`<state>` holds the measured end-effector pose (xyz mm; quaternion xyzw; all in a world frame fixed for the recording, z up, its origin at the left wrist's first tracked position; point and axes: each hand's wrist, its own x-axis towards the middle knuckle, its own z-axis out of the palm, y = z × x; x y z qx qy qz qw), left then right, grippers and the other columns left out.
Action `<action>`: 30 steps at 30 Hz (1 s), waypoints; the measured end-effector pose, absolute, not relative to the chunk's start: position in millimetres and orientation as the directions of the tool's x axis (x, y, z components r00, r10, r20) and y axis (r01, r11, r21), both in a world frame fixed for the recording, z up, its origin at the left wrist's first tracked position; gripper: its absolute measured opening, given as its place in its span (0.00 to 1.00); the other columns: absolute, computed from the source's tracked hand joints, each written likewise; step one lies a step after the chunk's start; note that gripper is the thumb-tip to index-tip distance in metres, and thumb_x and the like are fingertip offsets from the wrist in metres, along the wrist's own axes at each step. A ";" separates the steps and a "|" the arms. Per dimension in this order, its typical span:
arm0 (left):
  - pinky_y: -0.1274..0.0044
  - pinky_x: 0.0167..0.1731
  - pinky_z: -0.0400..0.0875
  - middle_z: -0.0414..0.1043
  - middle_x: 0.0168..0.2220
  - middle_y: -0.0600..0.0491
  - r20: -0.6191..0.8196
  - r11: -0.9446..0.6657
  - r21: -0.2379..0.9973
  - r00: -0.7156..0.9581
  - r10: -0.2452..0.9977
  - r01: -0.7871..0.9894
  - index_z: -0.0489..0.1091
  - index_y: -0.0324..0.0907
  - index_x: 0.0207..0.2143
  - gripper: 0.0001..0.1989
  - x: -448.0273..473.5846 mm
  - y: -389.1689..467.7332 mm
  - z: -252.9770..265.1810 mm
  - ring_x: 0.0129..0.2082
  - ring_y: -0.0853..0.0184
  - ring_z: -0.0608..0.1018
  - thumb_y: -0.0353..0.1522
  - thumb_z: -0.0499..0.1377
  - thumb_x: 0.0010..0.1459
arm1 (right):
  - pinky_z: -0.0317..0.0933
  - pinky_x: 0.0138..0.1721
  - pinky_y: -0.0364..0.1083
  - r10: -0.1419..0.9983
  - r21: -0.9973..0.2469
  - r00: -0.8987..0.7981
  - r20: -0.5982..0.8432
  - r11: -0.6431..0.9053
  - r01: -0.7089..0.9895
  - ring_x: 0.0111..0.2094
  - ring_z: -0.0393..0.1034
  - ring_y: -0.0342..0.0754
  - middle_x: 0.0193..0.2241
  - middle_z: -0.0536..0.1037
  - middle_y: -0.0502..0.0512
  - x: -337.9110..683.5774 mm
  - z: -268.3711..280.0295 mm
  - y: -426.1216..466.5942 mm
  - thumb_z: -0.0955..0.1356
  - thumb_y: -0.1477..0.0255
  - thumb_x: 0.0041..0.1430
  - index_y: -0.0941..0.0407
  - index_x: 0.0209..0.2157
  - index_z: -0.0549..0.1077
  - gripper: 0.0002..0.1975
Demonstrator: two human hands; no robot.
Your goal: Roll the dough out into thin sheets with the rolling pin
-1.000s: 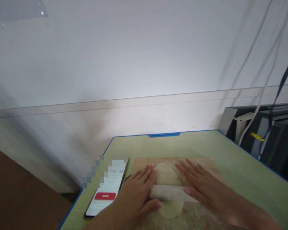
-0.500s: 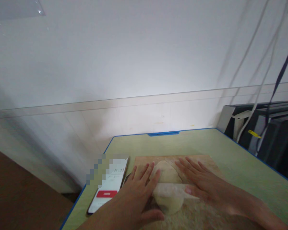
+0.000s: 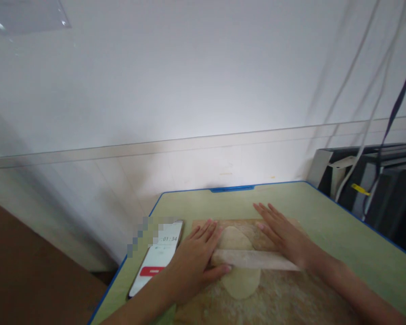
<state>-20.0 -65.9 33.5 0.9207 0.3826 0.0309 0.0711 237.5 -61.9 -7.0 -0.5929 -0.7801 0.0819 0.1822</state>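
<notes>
Left hand (image 3: 196, 258) and right hand (image 3: 284, 237) lie outstretched over a roller (image 3: 252, 259) crossing dough (image 3: 242, 283) on a board (image 3: 286, 295).

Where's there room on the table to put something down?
The table is bare behind the wooden board, up to the blue strip, and right of the right forearm, up to the blue edge. It's crowded on the left, with the smartphone beside the left hand, and mid-board, where the rolling pin lies across the dough by the right hand.
</notes>
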 end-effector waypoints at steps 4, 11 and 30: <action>0.64 0.57 0.48 0.41 0.62 0.40 -0.098 -0.724 0.183 0.745 0.660 0.665 0.42 0.35 0.61 0.44 -24.1 -79.4 44.4 0.61 0.57 0.47 0.42 0.60 0.50 | 0.39 0.57 0.59 0.927 -0.371 -0.369 0.066 0.366 0.853 0.60 0.31 0.54 0.61 0.46 0.55 235.6 3.6 -74.6 0.50 0.55 0.61 0.53 0.61 0.46 0.29; 0.57 0.54 0.50 0.36 0.62 0.40 -0.185 -0.733 0.147 0.746 0.639 0.664 0.38 0.43 0.62 0.46 -26.9 -106.8 62.6 0.61 0.53 0.44 0.42 0.62 0.49 | 0.32 0.56 0.62 0.809 -0.428 -0.586 -0.053 0.512 0.745 0.60 0.30 0.56 0.61 0.41 0.53 236.6 16.0 -93.9 0.55 0.54 0.59 0.50 0.60 0.40 0.32; 0.61 0.56 0.48 0.37 0.62 0.43 -0.123 -0.740 0.204 0.766 0.631 0.641 0.36 0.43 0.62 0.42 -30.8 -97.0 48.3 0.61 0.56 0.45 0.47 0.56 0.54 | 0.41 0.57 0.61 0.938 -0.294 -0.337 0.081 0.346 0.891 0.60 0.39 0.55 0.60 0.51 0.55 232.4 0.3 -83.9 0.51 0.54 0.60 0.52 0.60 0.51 0.29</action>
